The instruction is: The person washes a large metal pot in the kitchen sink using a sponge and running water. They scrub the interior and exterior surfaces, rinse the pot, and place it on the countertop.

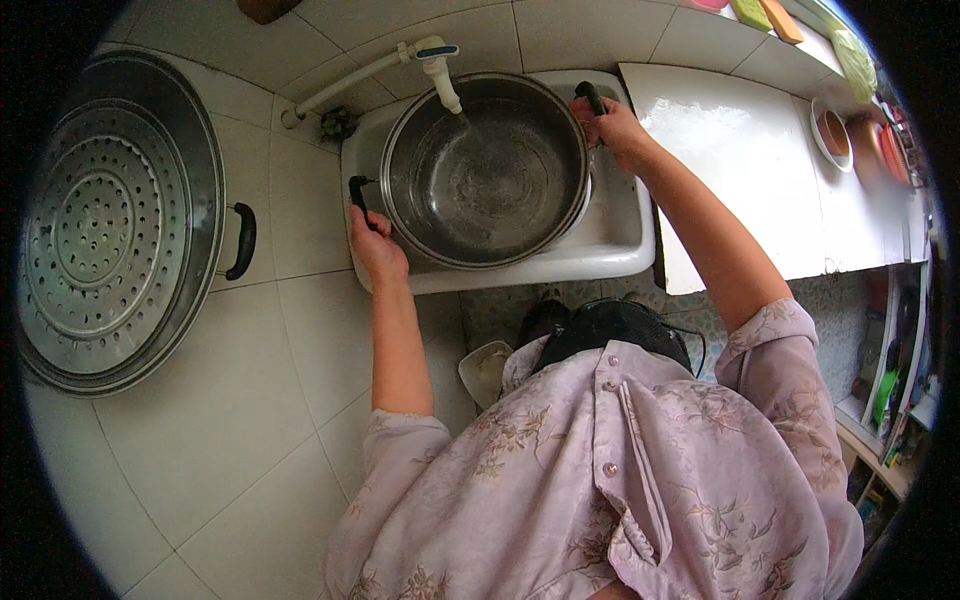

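Note:
A large round metal pot [495, 180] is held over a white ceramic sink [615, 262], its inside facing up and wet. My left hand [380, 244] grips the black side handle [358, 196] at the pot's left. At the upper right, my right hand [611, 127] is closed around the opposite black handle [590, 96]. A white plastic tap [444, 84] with a blue-topped lever reaches over the pot's rim, and a thin stream seems to fall from it into the pot. Whether the pot's base touches the sink is hidden.
Left of the sink, a steamer pot with a perforated metal plate [97, 232] stands on the tiled surface. A dark scouring pad [339, 124] lies by the sink's back left corner. To the right, a white counter [735, 172] carries bowls [831, 135]. A pale plastic container [486, 371] is below the sink.

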Demonstrator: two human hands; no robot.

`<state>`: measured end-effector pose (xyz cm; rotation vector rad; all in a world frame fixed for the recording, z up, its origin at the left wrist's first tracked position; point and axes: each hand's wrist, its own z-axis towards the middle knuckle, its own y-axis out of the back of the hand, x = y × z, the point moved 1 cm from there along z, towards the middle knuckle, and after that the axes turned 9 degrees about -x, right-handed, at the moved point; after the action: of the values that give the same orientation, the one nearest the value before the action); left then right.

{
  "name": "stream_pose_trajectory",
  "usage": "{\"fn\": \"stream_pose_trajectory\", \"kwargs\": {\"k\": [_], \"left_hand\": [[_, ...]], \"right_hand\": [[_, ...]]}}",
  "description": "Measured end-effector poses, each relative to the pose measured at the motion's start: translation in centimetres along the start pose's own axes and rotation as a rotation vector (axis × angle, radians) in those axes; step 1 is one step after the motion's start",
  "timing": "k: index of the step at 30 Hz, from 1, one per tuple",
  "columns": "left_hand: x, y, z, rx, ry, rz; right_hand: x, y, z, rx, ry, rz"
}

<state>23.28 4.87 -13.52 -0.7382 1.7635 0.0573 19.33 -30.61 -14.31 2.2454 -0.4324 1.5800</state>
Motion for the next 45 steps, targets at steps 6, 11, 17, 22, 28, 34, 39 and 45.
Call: {"fn": "stream_pose_trajectory", "kwargs": {"k": [6,11,17,22,28,34,39,45], "left_hand": [[0.0,-0.7,-0.3,0.02,0.021,-0.005],[0.1,-1.0,0.2,0.035,0.016,0.048],[-1.1,-0.9,0.8,0.01,-0.03,0.196],[-1.8,-0.8,0.8,0.043,-0.043,0.258],[-1.6,-1.7,0.6,-0.013,-0.045,0.371],[-1.4,-1.0,1.3,0.052,-0.077,0.459],[-1.7,-2.0,0.6,0.031,-0.121,0.51],[-1.0,-1.5,2.1,0.044,-0.074,0.514]], "right_hand": [[3.5,-0.3,-2.0,-0.031,-0.024,-0.009],[3.4,0.1,-1.8,-0.004,-0.033,-0.01],[1.4,0.5,-3.0,-0.022,-0.152,0.116],[0.8,0.0,-4.7,-0.034,-0.199,0.162],[-1.7,0.1,-4.5,-0.052,-0.22,0.186],[-2.1,0.7,-5.5,-0.031,-0.223,0.154],[-2.0,0.8,-6.3,-0.041,-0.225,0.244],[-1.3,1.0,-7.2,-0.051,-0.251,0.257]]}}
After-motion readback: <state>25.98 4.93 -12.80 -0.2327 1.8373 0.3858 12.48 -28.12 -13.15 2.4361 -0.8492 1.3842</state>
